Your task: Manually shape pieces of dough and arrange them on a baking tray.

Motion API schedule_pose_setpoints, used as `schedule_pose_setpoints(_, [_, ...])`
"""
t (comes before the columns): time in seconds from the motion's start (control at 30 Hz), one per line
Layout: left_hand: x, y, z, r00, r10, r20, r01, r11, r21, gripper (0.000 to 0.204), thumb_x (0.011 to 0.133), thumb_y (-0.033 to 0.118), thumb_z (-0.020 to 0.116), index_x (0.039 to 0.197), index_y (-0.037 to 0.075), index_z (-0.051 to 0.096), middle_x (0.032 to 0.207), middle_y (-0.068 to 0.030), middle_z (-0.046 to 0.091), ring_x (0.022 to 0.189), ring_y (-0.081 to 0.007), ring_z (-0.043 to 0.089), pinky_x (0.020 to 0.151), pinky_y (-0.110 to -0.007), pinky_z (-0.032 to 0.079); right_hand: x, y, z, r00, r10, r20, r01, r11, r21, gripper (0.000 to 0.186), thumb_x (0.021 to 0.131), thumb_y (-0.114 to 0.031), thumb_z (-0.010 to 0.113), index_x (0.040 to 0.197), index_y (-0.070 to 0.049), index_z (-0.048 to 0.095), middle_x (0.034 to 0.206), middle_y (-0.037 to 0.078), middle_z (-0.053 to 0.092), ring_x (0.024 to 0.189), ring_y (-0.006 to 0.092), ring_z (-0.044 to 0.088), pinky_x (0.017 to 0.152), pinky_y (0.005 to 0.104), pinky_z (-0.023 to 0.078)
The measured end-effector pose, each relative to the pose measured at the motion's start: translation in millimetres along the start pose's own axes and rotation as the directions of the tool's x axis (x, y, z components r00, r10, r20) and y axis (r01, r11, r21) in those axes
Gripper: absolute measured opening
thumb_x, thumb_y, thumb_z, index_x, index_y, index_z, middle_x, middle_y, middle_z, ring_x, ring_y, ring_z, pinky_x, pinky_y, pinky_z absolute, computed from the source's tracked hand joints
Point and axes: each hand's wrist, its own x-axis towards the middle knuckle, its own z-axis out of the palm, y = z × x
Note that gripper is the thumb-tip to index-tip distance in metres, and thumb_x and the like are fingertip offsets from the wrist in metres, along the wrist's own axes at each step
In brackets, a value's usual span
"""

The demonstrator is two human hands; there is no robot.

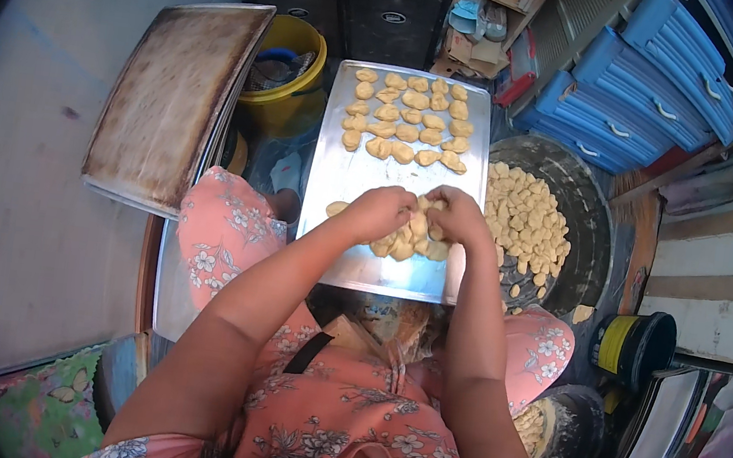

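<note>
A shiny metal baking tray (352, 159) lies in front of me. Rows of small yellowish dough pieces (414, 99) cover its far half. Nearer me is a loose heap of dough pieces (406, 245), with both my hands over its far side. My left hand (387, 211) has its fingers curled and pinched on a dough piece. Close beside it, my right hand (458, 215) is bent inward, its fingers also closed on dough. The fingertips partly hide what they grip. One single piece (336, 209) sits at the tray's left, by my left wrist.
On the right stands a wide dark basin (588, 229) holding many dough pieces (528, 214). Browned baking trays (172, 100) lean at the left, beside a yellow bucket (296, 92). Blue drawers (626, 91) stand far right. A dark tub (649, 346) and a second basin (575, 429) sit near right.
</note>
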Motion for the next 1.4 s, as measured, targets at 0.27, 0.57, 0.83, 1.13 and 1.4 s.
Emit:
schedule_pose_setpoints(0.27, [-11.3,-22.4,-12.3,0.923,-0.275,-0.269,0.108,0.856,-0.505,0.02,0.081,0.01,0.066,0.098,0.001,0.063,0.088,-0.0098,0.066,0.079,-0.0182,0.062,0.073,-0.03,0.049,0.9,20.2,9.1,0.969,-0.243,-0.05,0.238,0.967,-0.096,0.03,0.066,-0.008,0.066,0.095,-0.003,0.066,0.079,0.009,0.062,0.075,0.0197,0.06,0.069,0.0304,0.049])
schedule_pose_setpoints(0.57, [-13.5,-79.6,-26.0,0.823,-0.166,-0.543,0.052,0.974,-0.219,0.026,0.074,0.003,0.067,0.1,-0.001,0.064,0.091,-0.0102,0.062,0.087,-0.0215,0.06,0.077,-0.03,0.049,25.7,-48.4,35.3,0.938,-0.248,-0.243,0.287,0.948,0.14,0.021,0.075,-0.008,0.06,0.094,-0.001,0.064,0.082,0.015,0.064,0.076,0.0258,0.064,0.067,0.0351,0.049])
schedule_pose_setpoints(0.83, [-16.1,-76.0,-23.3,0.804,0.038,-0.594,0.109,0.972,0.21,0.028,0.073,0.013,0.067,0.101,0.007,0.066,0.109,-0.0086,0.06,0.101,-0.0294,0.053,0.086,-0.042,0.041,29.2,-53.1,52.8,0.957,-0.148,-0.248,0.206,0.952,0.228,0.02,0.083,-0.007,0.057,0.102,0.0,0.059,0.084,0.009,0.063,0.074,0.017,0.06,0.069,0.0302,0.049])
schedule_pose_setpoints(1.13, [8.1,-59.1,-3.8,0.921,0.165,-0.354,0.0,0.907,0.422,0.026,0.074,0.019,0.067,0.099,0.013,0.066,0.103,-0.0038,0.06,0.106,-0.025,0.049,0.089,-0.04,0.032,37.8,-22.9,33.7,0.941,-0.155,-0.3,0.183,0.981,0.068,0.026,0.081,-0.008,0.062,0.106,-0.002,0.057,0.084,0.011,0.063,0.075,0.0214,0.062,0.07,0.0299,0.049])
schedule_pose_setpoints(1.4, [17.2,-43.7,1.4,0.858,0.223,-0.463,-0.023,0.917,0.399,0.022,0.077,0.015,0.063,0.099,0.013,0.066,0.1,-0.0024,0.06,0.103,-0.0254,0.05,0.086,-0.042,0.033,9.8,-16.6,3.7,0.977,-0.007,-0.212,-0.023,0.99,-0.137,0.048,0.071,-0.029,0.072,0.11,-0.003,0.061,0.087,0.015,0.064,0.083,0.0271,0.064,0.076,0.0344,0.05])
